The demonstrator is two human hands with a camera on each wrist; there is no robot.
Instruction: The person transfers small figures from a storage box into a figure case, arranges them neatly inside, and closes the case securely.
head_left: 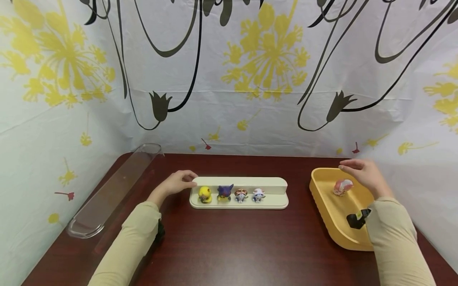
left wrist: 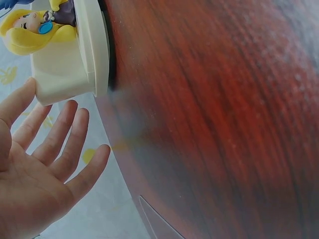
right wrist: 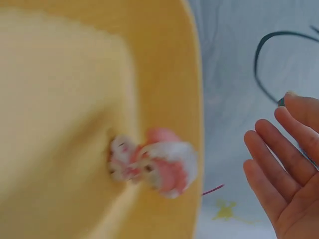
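Long cream-white plastic display stand (head_left: 272,186) with a raised back step, lying across the dark red wooden table (head_left: 229,246); on its lower ledge, in a row from its left end: a yellow figurine (head_left: 205,194), a purple spiky figurine (head_left: 225,192), a brown-capped figurine (head_left: 241,195), a pale white-and-blue figurine (head_left: 258,195); the right part of the ledge bare; yellow-orange plastic tub (head_left: 318,186) at the table's right side, holding one pink-and-white figurine (head_left: 342,186) on its floor near the far wall, blurred in the right wrist view; a small black object (head_left: 357,219) shows at the tub's near end by the right sleeve; clear plastic elongated cover (head_left: 114,190) lying along the table's left edge; left hand (head_left: 177,182) with fingers straight and spread, fingertips at the stand's left end, holding nothing; right hand (head_left: 361,172) relaxed, fingers loosely extended, hovering above the tub's far rim; the pink-and-white figurine lies just below and beside this hand, not touched, well apart from the left hand
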